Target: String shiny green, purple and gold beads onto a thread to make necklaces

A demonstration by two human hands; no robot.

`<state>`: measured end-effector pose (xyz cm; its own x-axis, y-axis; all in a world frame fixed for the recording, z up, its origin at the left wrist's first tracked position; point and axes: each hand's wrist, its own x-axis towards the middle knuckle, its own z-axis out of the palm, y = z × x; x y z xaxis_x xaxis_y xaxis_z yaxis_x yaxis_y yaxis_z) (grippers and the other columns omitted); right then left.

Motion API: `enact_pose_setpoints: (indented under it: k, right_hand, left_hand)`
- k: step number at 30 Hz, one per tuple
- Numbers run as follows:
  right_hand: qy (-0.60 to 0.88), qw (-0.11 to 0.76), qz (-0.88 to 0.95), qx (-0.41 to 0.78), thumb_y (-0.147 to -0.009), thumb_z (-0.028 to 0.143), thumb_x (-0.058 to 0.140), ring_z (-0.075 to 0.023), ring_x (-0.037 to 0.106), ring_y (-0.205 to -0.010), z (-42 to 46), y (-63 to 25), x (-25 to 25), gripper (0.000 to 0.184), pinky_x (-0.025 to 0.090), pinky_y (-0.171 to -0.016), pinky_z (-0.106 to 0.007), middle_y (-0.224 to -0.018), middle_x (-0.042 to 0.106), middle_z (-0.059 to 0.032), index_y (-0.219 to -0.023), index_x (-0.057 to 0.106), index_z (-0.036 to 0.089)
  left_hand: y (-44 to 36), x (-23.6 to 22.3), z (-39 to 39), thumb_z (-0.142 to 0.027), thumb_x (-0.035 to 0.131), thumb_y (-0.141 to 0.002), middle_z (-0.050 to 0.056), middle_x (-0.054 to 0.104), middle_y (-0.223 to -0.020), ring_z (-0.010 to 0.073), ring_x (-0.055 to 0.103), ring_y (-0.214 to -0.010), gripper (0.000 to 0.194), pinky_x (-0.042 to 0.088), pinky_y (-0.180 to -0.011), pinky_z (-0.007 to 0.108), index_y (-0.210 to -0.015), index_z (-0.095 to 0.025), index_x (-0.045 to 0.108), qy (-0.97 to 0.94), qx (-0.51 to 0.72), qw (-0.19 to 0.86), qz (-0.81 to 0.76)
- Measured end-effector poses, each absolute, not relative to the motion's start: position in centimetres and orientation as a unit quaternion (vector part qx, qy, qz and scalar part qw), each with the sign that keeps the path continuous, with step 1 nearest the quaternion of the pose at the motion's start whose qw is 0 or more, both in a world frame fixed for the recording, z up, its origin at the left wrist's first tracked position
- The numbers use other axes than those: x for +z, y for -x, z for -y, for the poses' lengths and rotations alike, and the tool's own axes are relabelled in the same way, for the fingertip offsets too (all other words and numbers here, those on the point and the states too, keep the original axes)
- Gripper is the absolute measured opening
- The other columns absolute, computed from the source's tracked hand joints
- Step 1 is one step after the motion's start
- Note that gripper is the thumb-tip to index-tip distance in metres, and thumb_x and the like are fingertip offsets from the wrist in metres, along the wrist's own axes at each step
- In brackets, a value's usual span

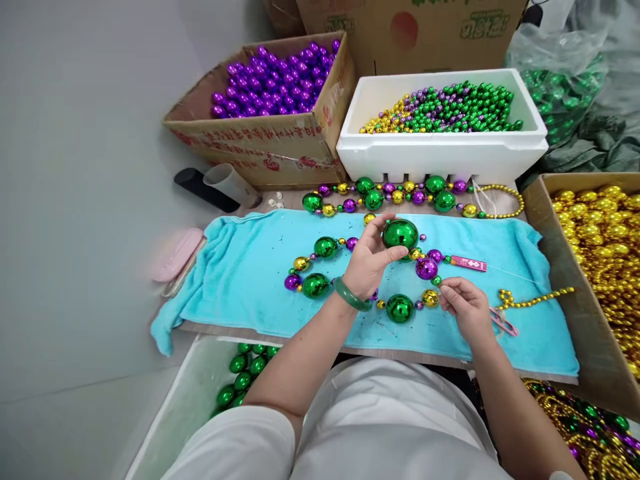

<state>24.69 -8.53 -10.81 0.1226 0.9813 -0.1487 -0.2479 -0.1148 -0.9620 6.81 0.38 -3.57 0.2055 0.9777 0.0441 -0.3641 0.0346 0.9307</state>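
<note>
My left hand point(369, 259), a green bangle point(353, 295) on its wrist, curls its thumb and fingers around a big shiny green bead point(401, 233) of a bead strand, lifted over the blue towel. A purple bead point(427, 269) hangs between my hands. My right hand point(466, 305) pinches the strand's end by a small green bead point(437, 281); the thread in its fingertips is too fine to make out. The rest of the strand, with green, gold and purple beads, loops on the towel around a green bead point(400, 309). Pink thread snips point(505, 323) lie beside my right hand.
Behind the towel point(240, 293) lies a finished-looking bead string point(373, 199). A carton of purple beads point(260, 127) and a white foam box point(440, 152) stand at the back. A gold-bead carton point(555, 267) borders the right. A pink case point(179, 255) sits left.
</note>
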Motion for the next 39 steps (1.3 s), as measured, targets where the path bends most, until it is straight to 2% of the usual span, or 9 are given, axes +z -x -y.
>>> enact_pose_setpoints:
  k: [6,10,13,18,22,25,29,34,39]
  right_hand:
    - [0.498,0.561,0.336,0.570,-0.079,0.031,0.069,-0.0068,0.049,-0.048,8.6,-24.1,-10.7,0.016,0.035,-0.043,-0.018,-0.057,0.058,0.0033,-0.086,0.062,0.019]
    - [0.427,0.550,0.316,0.644,-0.076,0.031,0.071,-0.0095,0.053,-0.048,8.9,-24.5,-10.5,0.029,0.035,-0.041,-0.018,-0.059,0.062,0.0033,-0.100,0.056,0.022]
    - [0.396,0.551,0.305,0.668,-0.073,0.034,0.072,-0.0109,0.053,-0.045,9.1,-24.9,-10.4,0.032,0.034,-0.038,-0.019,-0.055,0.061,0.0037,-0.098,0.055,0.022]
    - [0.428,0.578,0.310,0.622,-0.071,0.034,0.072,-0.0088,0.045,-0.040,9.0,-24.7,-10.8,0.030,0.033,-0.039,-0.020,-0.051,0.059,0.0051,-0.093,0.055,0.021]
    - [0.481,0.589,0.315,0.568,-0.074,0.034,0.069,-0.0064,0.041,-0.039,8.4,-24.5,-11.6,0.028,0.033,-0.040,-0.020,-0.056,0.061,0.0042,-0.096,0.057,0.020]
    - [0.525,0.572,0.297,0.556,-0.071,0.036,0.073,-0.0058,0.044,-0.042,7.9,-24.6,-11.9,0.037,0.034,-0.040,-0.019,-0.066,0.066,0.0006,-0.100,0.058,0.018]
    - [0.570,0.517,0.320,0.552,-0.068,0.044,0.073,-0.0068,0.046,-0.044,7.7,-25.1,-12.4,0.048,0.036,-0.041,-0.020,-0.073,0.069,-0.0018,-0.106,0.060,0.017]
    - [0.662,0.424,0.475,0.395,-0.073,0.044,0.068,-0.0093,0.048,-0.050,8.1,-26.9,-12.3,0.038,0.043,-0.053,-0.027,-0.078,0.070,-0.0033,-0.100,0.070,0.018]
    - [0.644,0.498,0.536,0.222,-0.081,0.039,0.062,-0.0156,0.057,-0.070,7.6,-27.7,-8.0,0.024,0.047,-0.066,-0.031,-0.094,0.070,-0.0071,-0.091,0.073,0.020]
  left_hand:
    - [-7.3,-3.0,0.5,-0.021,0.083,-0.059,0.002,0.058,-0.111,0.0155,0.057,-0.098,0.057,0.048,-0.086,0.028,-0.110,-0.026,0.057,-0.471,0.557,0.597,-0.334]
    - [-7.1,-2.8,0.7,-0.023,0.082,-0.062,0.001,0.059,-0.110,0.0141,0.058,-0.095,0.052,0.048,-0.084,0.026,-0.109,-0.025,0.059,-0.441,0.532,0.640,-0.334]
    - [-6.9,-3.1,0.6,-0.028,0.079,-0.066,0.002,0.061,-0.112,0.0149,0.060,-0.095,0.046,0.049,-0.082,0.027,-0.108,-0.024,0.061,-0.391,0.511,0.687,-0.338]
    - [-6.8,-4.0,-0.2,-0.044,0.070,-0.075,0.004,0.069,-0.098,0.0155,0.065,-0.086,0.035,0.052,-0.073,0.027,-0.100,-0.020,0.067,-0.319,0.522,0.701,-0.366]
    - [-6.8,-4.1,-1.3,-0.038,0.077,-0.067,0.004,0.071,-0.092,0.0140,0.066,-0.082,0.034,0.052,-0.072,0.027,-0.094,-0.019,0.070,-0.329,0.522,0.693,-0.373]
    - [-7.0,-3.8,-1.9,-0.034,0.080,-0.062,0.004,0.072,-0.095,0.0137,0.065,-0.081,0.035,0.051,-0.072,0.028,-0.092,-0.020,0.072,-0.364,0.493,0.691,-0.383]
    - [-8.1,-3.1,-2.1,-0.036,0.078,-0.064,0.004,0.073,-0.088,0.0158,0.064,-0.082,0.026,0.051,-0.078,0.032,-0.083,-0.018,0.075,-0.442,0.478,0.635,-0.416]
    - [-8.9,-1.9,-1.7,-0.029,0.075,-0.069,0.006,0.073,-0.095,0.0201,0.064,-0.097,0.013,0.048,-0.093,0.040,-0.077,-0.019,0.075,-0.541,0.496,0.569,-0.371]
    - [-8.8,-0.6,-1.5,-0.026,0.072,-0.071,0.007,0.072,-0.101,0.0220,0.063,-0.103,0.009,0.051,-0.090,0.039,-0.077,-0.020,0.076,-0.611,0.463,0.535,-0.355]
